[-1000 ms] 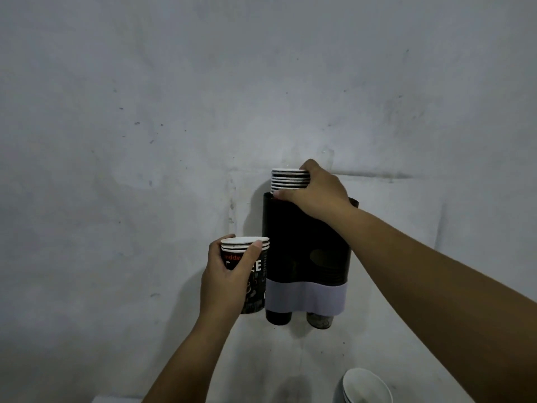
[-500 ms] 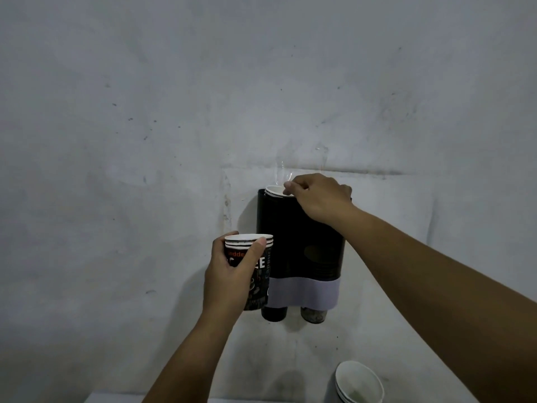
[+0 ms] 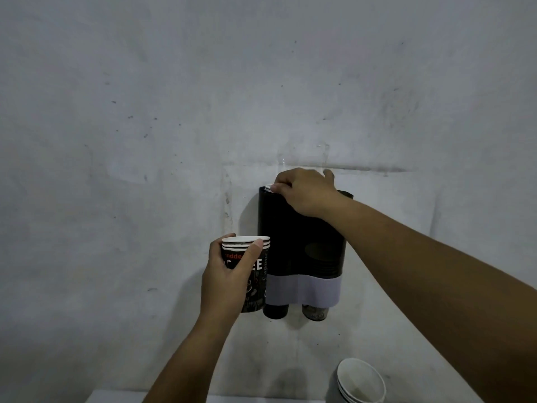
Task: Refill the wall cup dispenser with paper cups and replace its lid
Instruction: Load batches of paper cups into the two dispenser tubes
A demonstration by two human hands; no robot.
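Since a second ago my right hand (image 3: 305, 191) has pushed the stack down; only a white rim (image 3: 268, 187) shows under its pinching fingertips atop the two-tube dispenser (image 3: 299, 245). My left hand (image 3: 229, 274) grips three nested cups (image 3: 252, 271) beside it. More cups (image 3: 360, 382) sit below.

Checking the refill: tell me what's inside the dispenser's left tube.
A white cup rim shows at the left tube's top, under the right hand. A cup base protrudes below. Opaque walls hide the rest.
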